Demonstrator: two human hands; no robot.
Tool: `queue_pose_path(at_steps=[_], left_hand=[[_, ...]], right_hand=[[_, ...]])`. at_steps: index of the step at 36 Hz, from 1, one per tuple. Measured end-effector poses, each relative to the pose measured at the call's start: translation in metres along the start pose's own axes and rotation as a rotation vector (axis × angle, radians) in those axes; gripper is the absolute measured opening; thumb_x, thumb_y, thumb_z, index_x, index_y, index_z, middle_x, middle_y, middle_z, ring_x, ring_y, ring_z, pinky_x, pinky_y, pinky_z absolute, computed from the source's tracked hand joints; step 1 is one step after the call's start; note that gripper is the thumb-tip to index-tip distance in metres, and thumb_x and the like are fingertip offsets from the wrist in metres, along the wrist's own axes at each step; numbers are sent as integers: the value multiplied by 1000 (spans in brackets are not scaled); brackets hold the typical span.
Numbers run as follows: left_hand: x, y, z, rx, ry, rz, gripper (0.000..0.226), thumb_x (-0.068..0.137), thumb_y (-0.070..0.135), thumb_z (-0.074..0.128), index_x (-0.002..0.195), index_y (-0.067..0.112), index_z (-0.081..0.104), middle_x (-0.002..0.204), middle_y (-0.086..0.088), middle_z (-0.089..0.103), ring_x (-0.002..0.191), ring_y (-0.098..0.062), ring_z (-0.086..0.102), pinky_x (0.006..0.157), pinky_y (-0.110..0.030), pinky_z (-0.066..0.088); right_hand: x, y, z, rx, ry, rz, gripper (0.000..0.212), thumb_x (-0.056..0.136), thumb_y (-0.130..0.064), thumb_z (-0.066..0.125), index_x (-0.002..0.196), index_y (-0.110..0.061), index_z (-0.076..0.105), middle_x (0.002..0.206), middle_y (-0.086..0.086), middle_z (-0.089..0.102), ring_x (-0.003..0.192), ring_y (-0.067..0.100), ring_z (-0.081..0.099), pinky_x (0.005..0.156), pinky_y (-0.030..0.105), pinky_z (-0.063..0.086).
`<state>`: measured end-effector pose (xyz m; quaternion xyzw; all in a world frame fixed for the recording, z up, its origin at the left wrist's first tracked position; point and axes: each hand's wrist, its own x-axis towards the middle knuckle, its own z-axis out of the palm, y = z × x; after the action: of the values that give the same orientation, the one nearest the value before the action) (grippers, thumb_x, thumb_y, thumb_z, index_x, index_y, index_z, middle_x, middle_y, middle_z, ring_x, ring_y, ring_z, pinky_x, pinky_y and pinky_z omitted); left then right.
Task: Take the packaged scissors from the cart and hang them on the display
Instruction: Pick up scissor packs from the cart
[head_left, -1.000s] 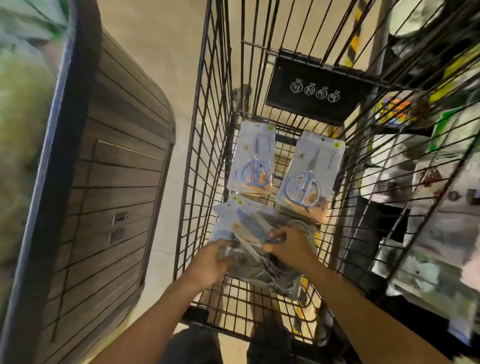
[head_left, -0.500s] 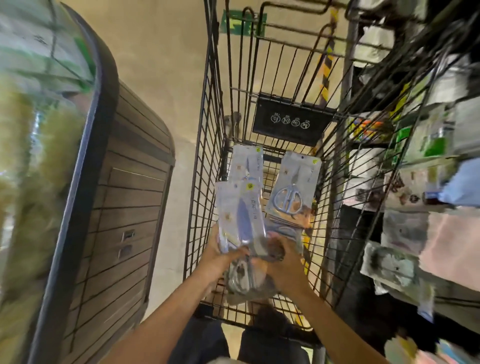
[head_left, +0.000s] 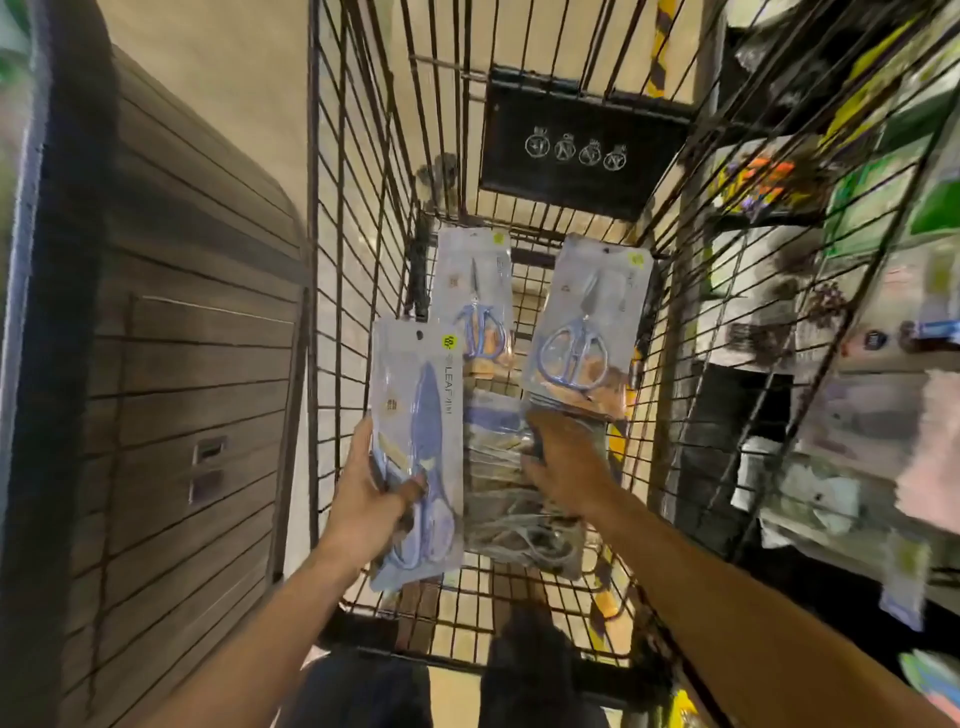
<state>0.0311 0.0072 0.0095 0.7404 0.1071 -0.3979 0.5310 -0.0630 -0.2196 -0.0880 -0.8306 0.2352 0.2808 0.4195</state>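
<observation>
Head view: the left hand (head_left: 371, 499) grips a pack of scissors (head_left: 418, 457) upright inside the wire cart (head_left: 353, 218), thumb across the clear plastic front; "LEAF" reads down the card beside a yellow-green sticker. The right hand (head_left: 563, 462) lies on a pile of packs (head_left: 511, 483) on the cart floor, fingers curled out of sight, so its grip cannot be told. Two more packs (head_left: 587, 317) lean against the far end, print too small to read. A black sign (head_left: 582, 140) carries four round white symbols. The shelves (head_left: 852, 332) on the right are blurred.
</observation>
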Motion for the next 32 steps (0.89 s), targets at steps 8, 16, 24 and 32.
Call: queue_pose_path(at_steps=[8,16,24,32], left_hand=[[9,-21,0,41,23,-52,72,83,-14,69,140,22,43,130,-5,66,123,-22,63,105,-51,50],[5,-16,2,25,30,-74,72,84,-9,72,139,28,44,130,-2,67,123,-21,63,104,-53,51],[6,-14,3,27,38,-56,66,85,-9,71,132,31,47,117,3,71,109,-13,69,76,-25,61],[4,-22,5,40,59,-73,71,85,-10,71,136,33,45,123,3,70,116,-13,67,92,-33,59]], right_hand=[[5,15,26,-233,15,-12,71,88,-39,60,151,-13,39,146,14,45,129,37,45,108,44,39],[-20,6,36,-72,92,70,33,89,-26,72,119,-18,63,123,9,56,120,29,45,89,29,29],[-16,6,50,29,189,134,51,78,-20,82,125,-15,62,121,7,61,119,30,50,99,38,44],[-15,1,43,23,205,153,76,72,-22,85,138,-15,48,131,11,51,125,31,42,98,43,44]])
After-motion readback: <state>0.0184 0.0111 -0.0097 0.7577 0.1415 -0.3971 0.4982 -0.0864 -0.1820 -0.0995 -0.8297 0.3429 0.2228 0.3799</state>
